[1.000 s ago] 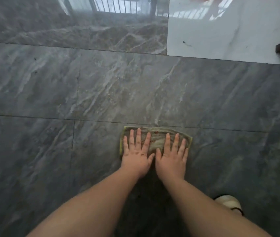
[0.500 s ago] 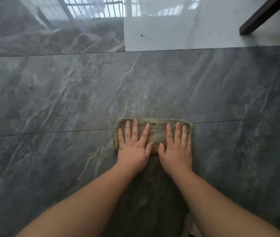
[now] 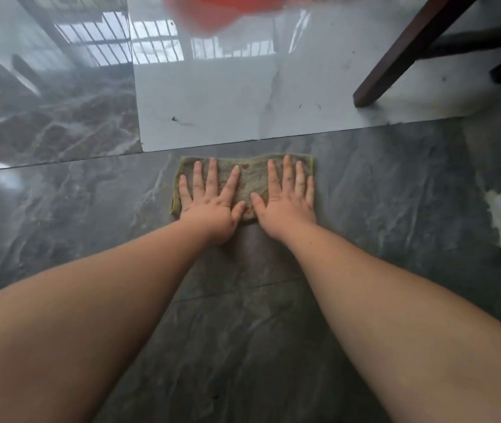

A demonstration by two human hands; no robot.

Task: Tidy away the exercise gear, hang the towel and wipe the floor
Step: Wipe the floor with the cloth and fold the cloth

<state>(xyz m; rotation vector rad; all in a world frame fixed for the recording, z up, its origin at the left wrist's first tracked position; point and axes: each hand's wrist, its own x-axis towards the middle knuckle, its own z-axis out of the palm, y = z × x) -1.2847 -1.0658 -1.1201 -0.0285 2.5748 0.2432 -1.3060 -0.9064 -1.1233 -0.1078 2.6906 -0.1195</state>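
head | left hand [image 3: 209, 209], right hand [image 3: 286, 206]: arms outstretched, fingers splayed, palms flat on cloth [image 3: 250, 181] | gripping nothing

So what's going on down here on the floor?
A person is wiping the floor by hand. The left hand and the right hand lie flat, fingers spread, side by side on a greenish cleaning cloth pressed against the dark marble-look tile. The cloth sits just short of the white tile. A dark wooden furniture leg stands beyond it to the right.
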